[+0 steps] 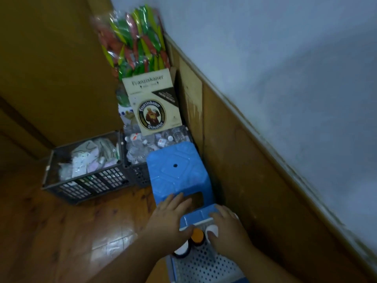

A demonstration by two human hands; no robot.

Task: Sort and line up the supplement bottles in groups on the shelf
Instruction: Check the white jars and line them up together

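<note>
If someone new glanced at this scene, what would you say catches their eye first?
Probably the bright blue plastic stool against the wood-panelled wall, with both hands near its front edge. Behind it stands a Franziskaner beer carton under a colourful cellophane bundle. Near the hands, an orange bottle cap stands out on the perforated white shelf.

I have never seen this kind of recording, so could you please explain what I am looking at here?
One picture, taken by a camera worn on a person's head, looking down at their bare hands. No machine is involved. The left hand and right hand reach over a white perforated shelf where bottles stand: one with an orange cap, two with white caps. Whether either hand actually grips a bottle is unclear. Beyond are a blue stool and two dark crates on the wooden floor.
</note>
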